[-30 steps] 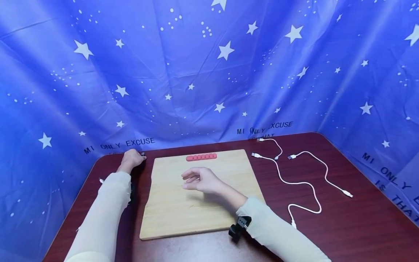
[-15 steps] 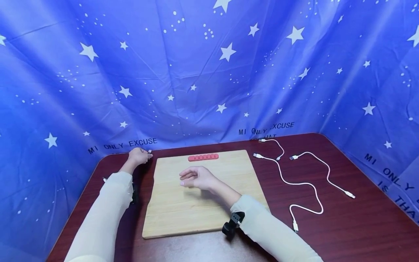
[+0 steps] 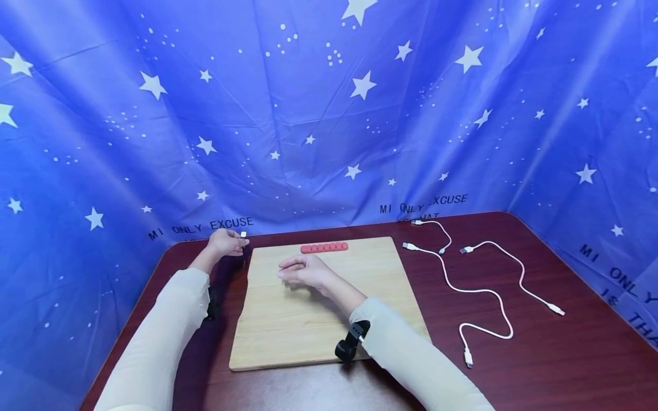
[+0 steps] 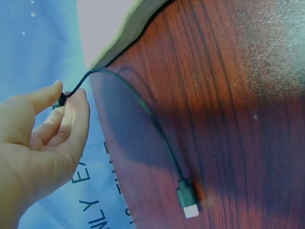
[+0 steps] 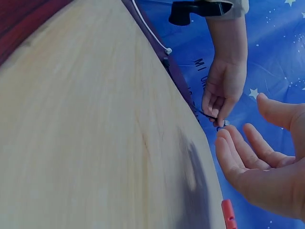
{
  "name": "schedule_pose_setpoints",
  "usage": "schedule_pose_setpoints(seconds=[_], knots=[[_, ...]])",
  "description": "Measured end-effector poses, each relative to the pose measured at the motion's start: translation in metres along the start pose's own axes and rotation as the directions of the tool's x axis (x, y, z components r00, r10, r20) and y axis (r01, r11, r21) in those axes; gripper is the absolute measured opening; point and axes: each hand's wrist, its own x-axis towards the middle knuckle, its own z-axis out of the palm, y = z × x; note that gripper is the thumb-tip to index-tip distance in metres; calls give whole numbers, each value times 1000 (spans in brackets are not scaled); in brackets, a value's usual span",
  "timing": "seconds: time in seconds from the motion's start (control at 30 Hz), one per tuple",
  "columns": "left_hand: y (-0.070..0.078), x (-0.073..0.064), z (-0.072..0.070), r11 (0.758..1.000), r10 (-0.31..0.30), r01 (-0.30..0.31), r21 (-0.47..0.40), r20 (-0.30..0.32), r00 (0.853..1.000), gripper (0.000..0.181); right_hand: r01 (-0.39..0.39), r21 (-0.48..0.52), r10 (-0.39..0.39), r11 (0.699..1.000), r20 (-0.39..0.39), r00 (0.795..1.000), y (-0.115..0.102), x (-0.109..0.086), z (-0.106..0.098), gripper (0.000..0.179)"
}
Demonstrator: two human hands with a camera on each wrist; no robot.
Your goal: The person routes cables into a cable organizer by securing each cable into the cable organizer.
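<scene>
So the short black cable with a USB plug was off at the left, by the far edge of the dark red wood-grain surface. The left hand had one end pinched between thumb and fingers, other end drooping toward the surface; couldn't tell if that plug touched down. My guess is it was gripped right at the connector so the pinched tip pointed up and the wire hung clear.

The right hand hovered over the pale rectangular wooden board, fingers loosely bent with nothing in them. Probably parked mid-board to be handy to the left one.

The small red bumpy strip sat along the board's back edge, which I'd say left the middle free. On the right were a long white cable, a medium white cable and a short white cable, spread apart, I'd guess so they wouldn't tangle. Behind it all, a blue star-print curtain.
</scene>
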Motion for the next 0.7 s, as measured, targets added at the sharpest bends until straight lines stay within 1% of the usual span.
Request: schedule_pose_setpoints(seconds=[0.17, 0.27, 0.43, 0.57, 0.7], knots=[[2, -5, 2, 999, 11, -10, -44, 17, 1000, 45, -48, 44, 48, 998, -7, 999, 0, 7, 4, 36], [3, -8, 2, 998, 30, -29, -64, 16, 999, 45, -67, 76, 67, 995, -5, 998, 1, 10, 6, 36], [3, -8, 2, 994, 56, -57, -94, -12, 998, 41, -75, 110, 75, 991, 4, 997, 1, 13, 9, 38], [6, -9, 3, 991, 85, -86, -103, -16, 996, 34, -69, 117, 69, 991, 7, 998, 1, 17, 12, 37], [11, -12, 5, 988, 102, -103, -117, -10, 995, 31, -55, 132, 53, 990, 17, 998, 1, 20, 15, 36]])
